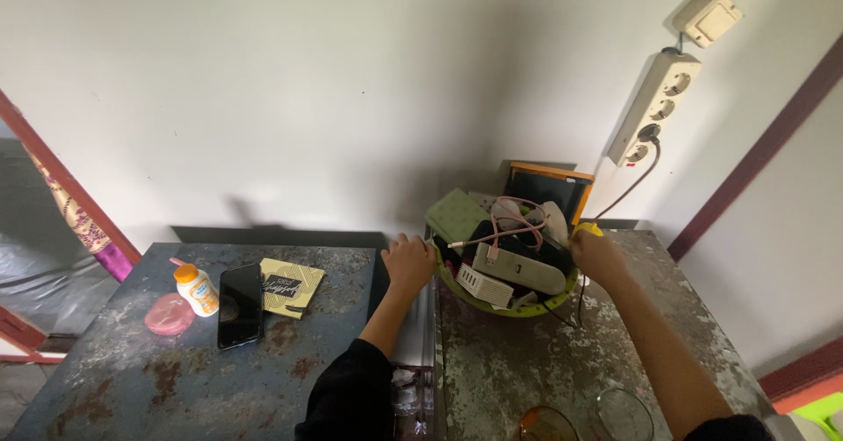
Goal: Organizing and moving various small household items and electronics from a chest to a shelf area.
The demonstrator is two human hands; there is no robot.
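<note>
A green round basket (505, 307) stands on the right worn metal table (544, 362), filled with chargers, a white adapter, a pink cable (509, 221) and other electronics. My left hand (408, 261) grips the basket's left rim. My right hand (597, 255) holds the right rim, next to a small yellow object. Both arms reach forward from the bottom of the view.
On the left table (176, 362) lie a black phone (240, 304), a yellow patterned booklet (290, 286), a small orange-capped bottle (196, 289) and a pink round lid (169, 314). A power strip (654, 107) hangs on the wall. Glass items (623, 415) sit at the bottom right.
</note>
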